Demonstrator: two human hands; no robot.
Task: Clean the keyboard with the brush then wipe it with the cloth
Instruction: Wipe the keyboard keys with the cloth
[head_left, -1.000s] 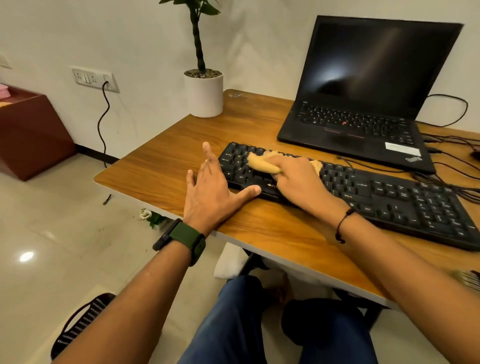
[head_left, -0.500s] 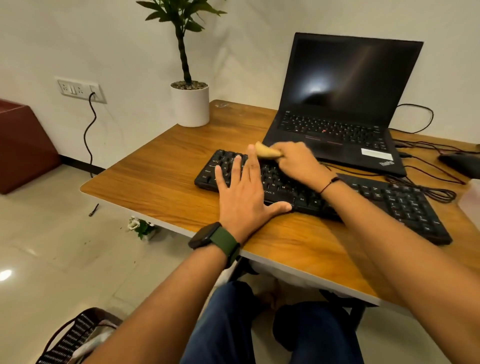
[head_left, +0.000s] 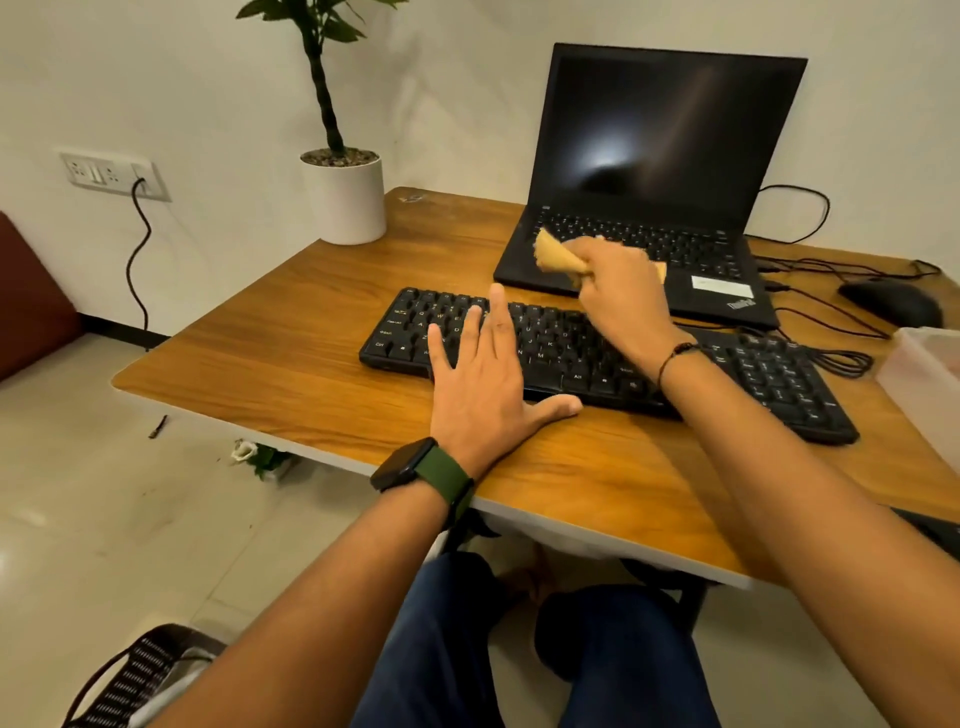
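Observation:
A black keyboard (head_left: 769, 374) lies across the wooden desk (head_left: 291, 374). My left hand (head_left: 483, 389) rests flat on its left part, fingers straight over the keys and thumb along the front edge. My right hand (head_left: 618, 296) is lifted above the keyboard's back edge, in front of the laptop, and grips a bunched yellow cloth (head_left: 558, 257). One end of the cloth sticks out to the left of my fist. No brush shows in this view.
An open black laptop (head_left: 665, 156) stands just behind the keyboard. A white plant pot (head_left: 345, 200) is at the back left corner. A black mouse (head_left: 891, 304), cables (head_left: 831, 358) and a translucent box (head_left: 924, 374) are at the right.
My right hand lifted the cloth off the keys and moved it back and right toward the laptop. My left hand shifted from beside the keyboard's left end onto its keys.

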